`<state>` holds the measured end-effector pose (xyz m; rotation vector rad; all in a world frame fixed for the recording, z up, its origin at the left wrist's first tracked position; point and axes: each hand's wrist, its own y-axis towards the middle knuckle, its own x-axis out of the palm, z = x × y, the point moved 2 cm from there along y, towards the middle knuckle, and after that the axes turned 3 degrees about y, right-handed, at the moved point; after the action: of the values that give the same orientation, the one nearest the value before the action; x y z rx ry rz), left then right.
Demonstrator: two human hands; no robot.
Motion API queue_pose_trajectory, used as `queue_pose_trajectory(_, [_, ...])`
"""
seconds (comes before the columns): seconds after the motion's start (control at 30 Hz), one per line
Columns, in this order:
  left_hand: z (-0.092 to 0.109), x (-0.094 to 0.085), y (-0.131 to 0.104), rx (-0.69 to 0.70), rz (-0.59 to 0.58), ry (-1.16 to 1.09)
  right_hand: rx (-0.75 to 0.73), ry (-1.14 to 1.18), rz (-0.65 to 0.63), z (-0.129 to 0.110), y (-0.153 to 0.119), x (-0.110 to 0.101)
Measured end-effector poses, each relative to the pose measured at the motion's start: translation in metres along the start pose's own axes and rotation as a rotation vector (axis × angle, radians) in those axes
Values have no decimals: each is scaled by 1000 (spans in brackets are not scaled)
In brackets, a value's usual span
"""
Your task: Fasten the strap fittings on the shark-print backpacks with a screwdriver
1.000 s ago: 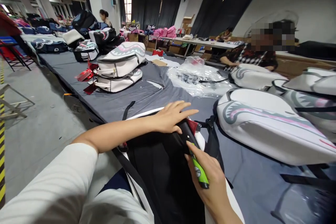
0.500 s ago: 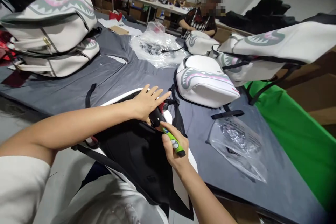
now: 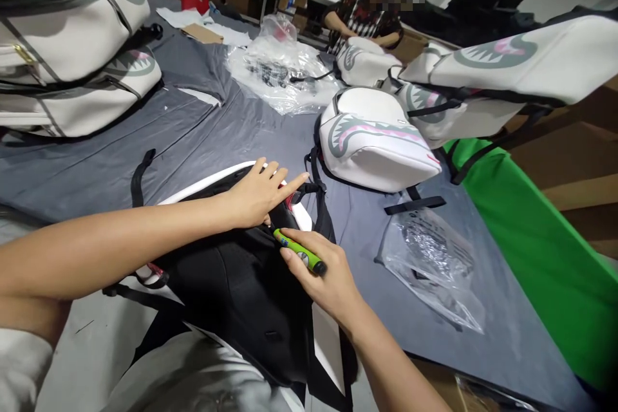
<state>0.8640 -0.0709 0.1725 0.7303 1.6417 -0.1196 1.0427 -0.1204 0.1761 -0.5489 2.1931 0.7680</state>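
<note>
- Marker (image 3: 299, 252), green, slants within the right hand (image 3: 328, 277), fingers curled round it, its far end near the left hand (image 3: 253, 201), perhaps for close control.
- Left hand spreads wide over the upper end of the bag (image 3: 236, 296), probably steadying it.
- Bag lies black side up, from table (image 3: 263, 138) toward lap, likely keeping that face within reach.

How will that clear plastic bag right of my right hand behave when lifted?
The clear plastic bag will probably be floppy, since its film lies creased. It looks light: the grey table covering shows through it. Its glossy highlights suggest it might be slippery.
</note>
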Motion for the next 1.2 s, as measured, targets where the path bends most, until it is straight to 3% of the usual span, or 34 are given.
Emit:
queue_pose_trajectory(0.13, [1,0,2,-43,-22,-23,73,-53,-131,1,15,-4])
queue_pose_trajectory(0.3, [-5,-1,4,-263,-130,-36,26,-189,-254,1,21,-2])
queue_pose_trajectory(0.6, [-9,0,5,-227,-138,-47,3,-184,-207,4,24,5])
queue_pose_trajectory(0.97, [-9,4,6,-239,-106,-65,-71,-296,-339,-4,36,6])
queue_pose_trajectory(1.2, [-10,6,5,-243,-93,-88,-134,-287,-357,-8,43,6])
